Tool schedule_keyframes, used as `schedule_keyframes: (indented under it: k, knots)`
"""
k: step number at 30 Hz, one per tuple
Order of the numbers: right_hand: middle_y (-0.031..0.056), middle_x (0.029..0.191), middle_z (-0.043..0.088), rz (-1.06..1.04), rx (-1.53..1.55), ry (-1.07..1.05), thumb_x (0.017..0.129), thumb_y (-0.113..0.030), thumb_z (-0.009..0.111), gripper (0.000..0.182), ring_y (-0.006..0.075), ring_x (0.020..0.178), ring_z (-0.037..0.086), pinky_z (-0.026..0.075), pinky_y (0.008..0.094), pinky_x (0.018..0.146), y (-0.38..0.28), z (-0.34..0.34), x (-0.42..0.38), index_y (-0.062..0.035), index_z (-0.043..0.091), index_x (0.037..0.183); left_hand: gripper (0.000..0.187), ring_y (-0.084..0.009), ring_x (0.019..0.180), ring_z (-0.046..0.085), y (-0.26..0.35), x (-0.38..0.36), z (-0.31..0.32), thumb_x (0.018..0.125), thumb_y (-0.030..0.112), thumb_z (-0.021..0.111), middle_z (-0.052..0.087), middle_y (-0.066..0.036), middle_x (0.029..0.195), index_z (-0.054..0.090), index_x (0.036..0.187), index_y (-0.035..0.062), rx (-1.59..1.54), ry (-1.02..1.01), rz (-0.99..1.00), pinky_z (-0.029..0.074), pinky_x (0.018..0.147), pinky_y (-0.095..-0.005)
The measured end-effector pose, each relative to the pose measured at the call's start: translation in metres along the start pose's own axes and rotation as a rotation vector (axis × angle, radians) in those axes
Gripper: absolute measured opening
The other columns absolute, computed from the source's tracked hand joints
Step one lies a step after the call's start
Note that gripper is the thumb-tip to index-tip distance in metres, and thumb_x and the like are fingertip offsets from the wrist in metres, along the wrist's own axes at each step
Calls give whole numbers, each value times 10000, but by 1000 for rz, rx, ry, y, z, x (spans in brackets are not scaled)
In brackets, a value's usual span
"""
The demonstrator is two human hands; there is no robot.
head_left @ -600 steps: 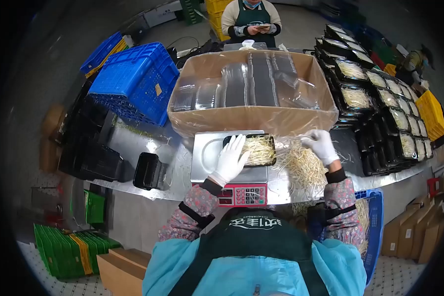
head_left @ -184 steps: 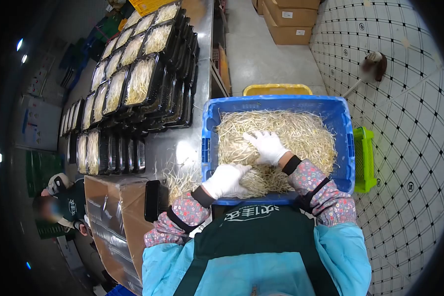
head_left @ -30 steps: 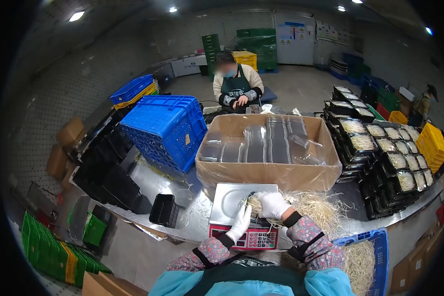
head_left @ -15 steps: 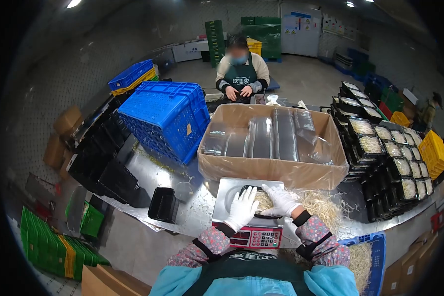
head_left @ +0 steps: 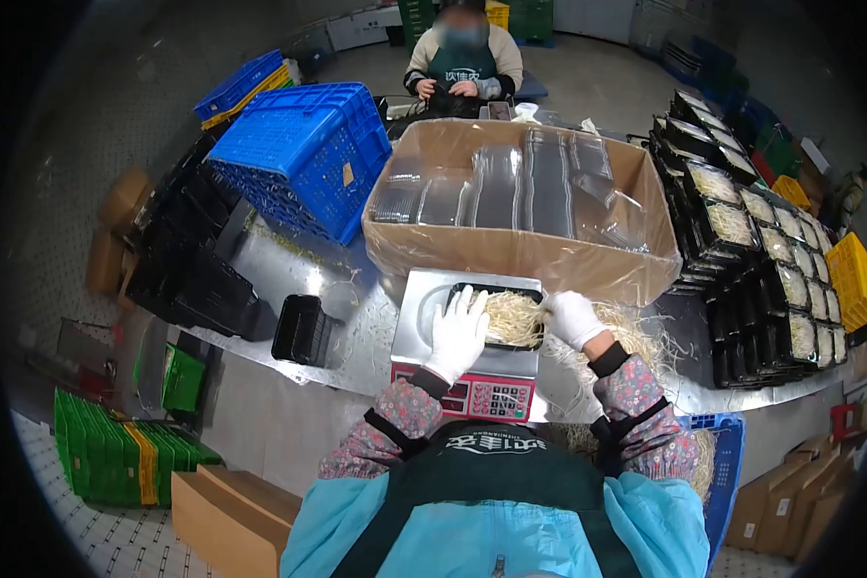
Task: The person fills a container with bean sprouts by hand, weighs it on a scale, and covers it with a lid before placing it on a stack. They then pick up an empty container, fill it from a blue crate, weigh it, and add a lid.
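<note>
A black tray filled with pale bean sprouts (head_left: pixel 512 318) sits on the steel plate of a weighing scale (head_left: pixel 424 313) with a red keypad front. My left hand (head_left: pixel 458 337), in a white glove, lies over the tray's left end with fingers stretched out. At the tray's right edge is my right hand (head_left: pixel 575 321), also gloved, its fingers closed in a pinch where strands of sprouts meet the fingertips. Loose bean sprouts (head_left: pixel 636 337) lie on the table right beside that hand.
Behind the scale stands a large cardboard box (head_left: pixel 520 252) of clear plastic lids. An empty black tray (head_left: pixel 301 329) is to the left, below a blue crate (head_left: pixel 303 144). Filled trays (head_left: pixel 775 260) are stacked at right. A co-worker (head_left: pixel 462 72) sits opposite.
My right hand has moved off the top of the sprouts to the tray's right edge and closed. My left hand stays at the tray's left side. The camera view has tilted downward.
</note>
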State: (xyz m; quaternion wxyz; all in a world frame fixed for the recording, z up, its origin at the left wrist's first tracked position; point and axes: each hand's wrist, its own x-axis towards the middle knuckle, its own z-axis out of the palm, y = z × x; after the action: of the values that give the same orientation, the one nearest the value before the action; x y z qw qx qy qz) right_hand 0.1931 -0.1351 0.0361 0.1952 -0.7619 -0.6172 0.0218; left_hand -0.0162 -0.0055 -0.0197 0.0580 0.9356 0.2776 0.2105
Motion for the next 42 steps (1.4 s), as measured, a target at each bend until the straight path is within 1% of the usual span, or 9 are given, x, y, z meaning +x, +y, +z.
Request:
schedule_keyframes:
  k: [5,11,17,19,26,30,33,36,42]
  knots:
    - [204,763,669,153,150,7,786,-211,723,198,360,725,668,524,432,679,31,-63,-19,-16,714,815,494,-321,1318,433,-1,2,-8,971,329,467,449,-158,1455,472,1422,126,-27,-4,12,333,1063,-540]
    - [14,620,602,498,596,96,843,-49,728,117,57,502,519,416,253,464,81,-79,-69,47,666,818,477,-357,1347,413,-16,5,-49,956,162,517,425,-213,1468,473,1413,32,-436,46,-32,326,1119,-421]
    - [83,675,657,626,423,-45,797,-156,788,240,159,564,622,505,318,544,148,-3,-122,34,690,905,440,-251,1368,419,-62,-1,-78,1026,110,427,476,-191,1444,404,1426,-71,-929,108,-198,294,1147,-331]
    - [223,1138,667,514,-31,-322,691,-338,850,685,370,1077,635,509,419,910,145,-10,-132,-86,612,1282,445,-241,1350,445,-68,-2,-90,1030,133,428,487,-182,1439,405,1431,-60,-934,84,-205,318,1132,-329]
    - [252,1465,421,141,375,-86,725,-256,840,1010,342,1371,413,355,400,1116,25,-45,-49,-48,260,1525,531,-377,1321,436,-28,18,-55,970,291,499,499,-236,1381,447,1393,-26,-343,-98,164,310,1125,-444]
    - [245,1445,440,4,207,-339,694,-281,836,903,368,1321,454,378,381,1099,-3,-9,-7,7,411,1437,512,-332,1169,524,11,36,-21,942,357,525,580,-159,1279,524,1337,30,-94,-149,442,368,1018,-467]
    - [212,1074,673,74,126,-295,742,-294,767,451,349,1040,643,513,413,895,3,-3,-3,-89,686,1136,470,-305,1043,560,9,49,-9,913,349,565,621,-124,1144,573,1283,59,-167,-144,412,422,892,-451]
    - [148,796,691,-13,-58,-141,767,-229,697,129,348,783,682,545,461,720,-6,13,-6,-103,708,793,477,-302,1033,565,17,50,-12,908,358,581,619,-119,1142,572,1285,67,-103,-149,371,424,873,-440]
    - [181,760,670,18,164,4,765,-213,691,143,370,749,664,533,455,693,8,-25,-19,-71,704,776,698,-341,1102,544,7,45,-5,889,403,610,584,-165,1227,405,1445,34,-212,-179,357,402,959,-461]
